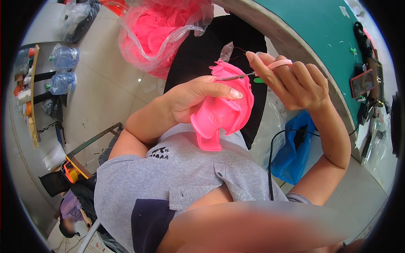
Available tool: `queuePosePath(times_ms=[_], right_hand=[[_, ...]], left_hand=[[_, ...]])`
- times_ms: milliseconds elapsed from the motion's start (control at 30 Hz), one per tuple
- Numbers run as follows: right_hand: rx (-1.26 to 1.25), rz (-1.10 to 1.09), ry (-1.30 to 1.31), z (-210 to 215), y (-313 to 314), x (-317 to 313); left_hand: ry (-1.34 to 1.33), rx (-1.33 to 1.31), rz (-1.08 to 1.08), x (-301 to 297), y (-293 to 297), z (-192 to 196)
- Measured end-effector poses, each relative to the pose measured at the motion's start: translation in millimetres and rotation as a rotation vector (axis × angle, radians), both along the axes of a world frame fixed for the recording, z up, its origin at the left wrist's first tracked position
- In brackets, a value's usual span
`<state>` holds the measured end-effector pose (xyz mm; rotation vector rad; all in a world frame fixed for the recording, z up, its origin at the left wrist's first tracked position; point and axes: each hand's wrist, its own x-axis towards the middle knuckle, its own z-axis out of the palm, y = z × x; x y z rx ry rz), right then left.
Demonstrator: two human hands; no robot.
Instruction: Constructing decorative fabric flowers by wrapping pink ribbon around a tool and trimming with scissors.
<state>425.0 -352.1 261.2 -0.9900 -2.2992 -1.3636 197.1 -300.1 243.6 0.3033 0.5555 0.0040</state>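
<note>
The left hand [190, 99] grips a bright pink, curved, smooth piece [221, 116], thumb on top. Right of that piece, the right hand [295, 82] curls its fingers around silver-bladed scissors with a pink ring handle [239, 77], blades across the piece's upper edge. Beyond the piece sits 1 transparent plastic bag [145, 52]; right of it, 1 blue plastic bag [289, 158].

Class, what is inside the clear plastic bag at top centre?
Inside the clear plastic bag: a heap of pink pieces, coloured like the item in the left hand. Those beneath the top layer are covered.
</note>
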Motion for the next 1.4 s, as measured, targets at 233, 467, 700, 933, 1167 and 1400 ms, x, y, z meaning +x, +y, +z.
queuePosePath(times_ms=[233, 467, 700, 933, 1167, 1400], right_hand=[[-0.058, 0.021, 0.074, 5.4, 0.0, 6.1], [-1.133, -0.120, 1.508, 1.1, -17.9, -8.6], [-1.310, 0.048, 1.738, -18.0, -27.2, -22.2], [-0.934, 0.017, 1.963, -33.1, -28.2, -15.1], [-0.988, 0.039, 1.923, -51.7, -29.0, -25.7], [-0.821, 0.136, 2.241, -41.0, -40.1, -13.8]], left_hand=[[0.017, 0.061, 0.018, -4.9, 0.2, 7.3], [-0.073, 0.253, 0.106, -3.0, -2.9, -4.9], [-0.124, 0.451, 0.300, 1.7, -2.4, -12.7], [-0.231, 0.401, 0.302, -5.1, 9.5, -24.9], [-0.277, 0.260, 0.373, -8.9, 12.1, -35.9], [-0.334, 0.279, 0.496, -21.3, 11.8, -48.0]])
